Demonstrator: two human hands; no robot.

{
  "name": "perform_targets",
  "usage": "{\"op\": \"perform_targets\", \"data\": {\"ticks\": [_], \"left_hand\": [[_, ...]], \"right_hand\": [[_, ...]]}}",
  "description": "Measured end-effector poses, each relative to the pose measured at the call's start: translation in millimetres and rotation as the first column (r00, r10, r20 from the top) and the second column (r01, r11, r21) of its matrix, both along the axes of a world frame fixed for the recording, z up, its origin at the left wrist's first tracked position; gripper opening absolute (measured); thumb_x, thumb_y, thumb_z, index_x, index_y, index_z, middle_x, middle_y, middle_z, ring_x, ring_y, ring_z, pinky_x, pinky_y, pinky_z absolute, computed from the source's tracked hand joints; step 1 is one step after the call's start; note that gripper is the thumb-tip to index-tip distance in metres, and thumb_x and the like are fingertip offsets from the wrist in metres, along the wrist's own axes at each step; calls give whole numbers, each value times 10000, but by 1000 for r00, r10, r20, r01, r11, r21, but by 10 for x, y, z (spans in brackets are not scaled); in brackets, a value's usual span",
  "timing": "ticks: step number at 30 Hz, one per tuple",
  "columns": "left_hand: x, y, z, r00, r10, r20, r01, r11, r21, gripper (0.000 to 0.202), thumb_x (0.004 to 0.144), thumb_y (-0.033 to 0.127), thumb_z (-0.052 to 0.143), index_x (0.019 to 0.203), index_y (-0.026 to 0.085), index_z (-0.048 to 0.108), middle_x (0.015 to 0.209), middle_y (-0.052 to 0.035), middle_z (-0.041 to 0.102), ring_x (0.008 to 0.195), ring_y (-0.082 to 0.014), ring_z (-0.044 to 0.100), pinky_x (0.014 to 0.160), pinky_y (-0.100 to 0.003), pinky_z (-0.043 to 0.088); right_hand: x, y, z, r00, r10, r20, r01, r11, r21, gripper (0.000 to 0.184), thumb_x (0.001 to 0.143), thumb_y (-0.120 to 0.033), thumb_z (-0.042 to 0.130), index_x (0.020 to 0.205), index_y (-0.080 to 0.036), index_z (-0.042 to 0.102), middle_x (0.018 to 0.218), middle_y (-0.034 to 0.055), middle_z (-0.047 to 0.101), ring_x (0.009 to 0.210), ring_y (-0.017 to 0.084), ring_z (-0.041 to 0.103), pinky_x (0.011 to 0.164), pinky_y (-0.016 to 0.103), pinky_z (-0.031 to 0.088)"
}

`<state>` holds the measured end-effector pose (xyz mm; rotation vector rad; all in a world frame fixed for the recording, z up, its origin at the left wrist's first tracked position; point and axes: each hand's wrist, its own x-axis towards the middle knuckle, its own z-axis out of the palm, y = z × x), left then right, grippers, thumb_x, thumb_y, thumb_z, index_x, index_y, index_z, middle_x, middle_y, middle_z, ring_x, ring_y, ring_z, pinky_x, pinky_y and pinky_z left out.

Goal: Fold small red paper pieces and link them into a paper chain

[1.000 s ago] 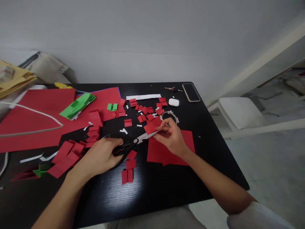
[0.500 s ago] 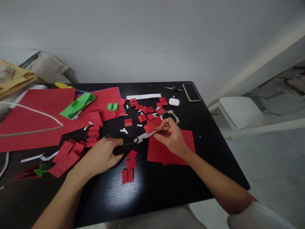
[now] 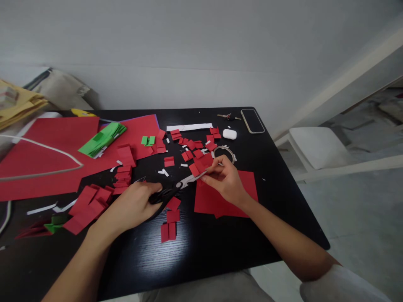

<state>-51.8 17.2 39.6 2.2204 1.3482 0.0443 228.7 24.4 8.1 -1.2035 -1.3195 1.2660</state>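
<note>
My left hand [image 3: 134, 205] is wrapped round the black handles of a pair of scissors [image 3: 176, 188], whose silver blades point right and up. My right hand [image 3: 225, 178] pinches a small red paper piece [image 3: 199, 167] right at the blade tips. Under my right wrist lies a red paper sheet [image 3: 226, 197] on the black table [image 3: 204, 247]. Below the scissors lie cut red rectangles [image 3: 170, 218].
Many small red pieces [image 3: 192, 147] are scattered mid-table, with a stack [image 3: 124, 170] and a pile [image 3: 88, 205] to the left. Large red sheets [image 3: 53, 147], folded green paper [image 3: 102, 138], a white strip [image 3: 189, 127], an earbud case [image 3: 229, 134], a phone [image 3: 252, 121], keys [image 3: 227, 117] and a tape ring [image 3: 224, 151] lie farther back.
The scissors and the red piece have shifted very slightly left; otherwise both hands hold their places.
</note>
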Motion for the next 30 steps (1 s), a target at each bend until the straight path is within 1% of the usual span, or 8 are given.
{"op": "perform_targets", "data": {"ticks": [4,7,14,21,23,25,28,30], "left_hand": [[-2,3,7,1000,-5,-12,5,1000,-3,129,859,218,530,732,217,551,732,-34,692,647,-193,645,609,-284,399],[-14,-1,6,1000,-8,-19,8,1000,-4,131,866,222,526,737,217,552,736,-36,696,652,-194,647,614,-286,399],[-19,1,-25,1000,-14,-16,14,1000,10,138,873,209,530,740,217,564,741,-39,701,673,-202,655,627,-292,397],[-40,10,-35,1000,-11,-13,11,999,36,183,895,232,532,718,217,575,688,-29,684,640,-196,646,612,-291,388],[-50,18,-25,1000,19,0,-18,999,32,218,912,278,530,708,216,575,676,-26,680,621,-188,639,602,-284,388],[-58,34,-8,997,80,3,-80,996,24,273,930,353,527,696,217,561,660,-20,671,594,-180,626,579,-276,376],[-68,68,24,980,192,-54,-190,981,40,381,952,497,513,691,222,543,628,-19,651,571,-188,616,545,-278,339],[-78,89,38,966,235,-104,-230,971,63,433,956,572,505,702,225,547,629,-26,657,574,-204,624,539,-286,324]], "right_hand": [[1,-1,9,1000,4,2,-4,1000,3,401,776,-294,835,900,-249,457,833,-14,693,820,191,723,698,333,508],[-3,1,4,1000,2,-5,-2,1000,-2,410,774,-313,842,908,-251,459,832,-17,696,830,197,734,712,337,524],[-12,2,-12,1000,-19,-12,19,1000,-18,412,766,-306,847,912,-254,465,839,-12,706,842,205,743,723,343,549],[-14,10,-24,1000,-23,6,24,999,-32,415,770,-325,852,903,-256,465,844,-11,700,829,201,735,723,345,555],[-13,17,-41,999,-32,-6,32,999,-30,416,768,-340,858,900,-258,472,842,-17,685,830,199,731,732,346,569],[-11,23,-51,999,-34,-36,34,999,-21,401,773,-360,856,876,-255,483,831,-23,657,822,190,718,747,346,580],[-5,29,-42,998,-17,-55,17,1000,-7,339,807,-373,829,813,-241,517,826,-11,634,803,174,681,764,344,575],[5,32,-26,998,3,-56,-4,1000,-9,293,822,-365,816,792,-235,555,827,3,640,797,174,658,777,353,571]]}}
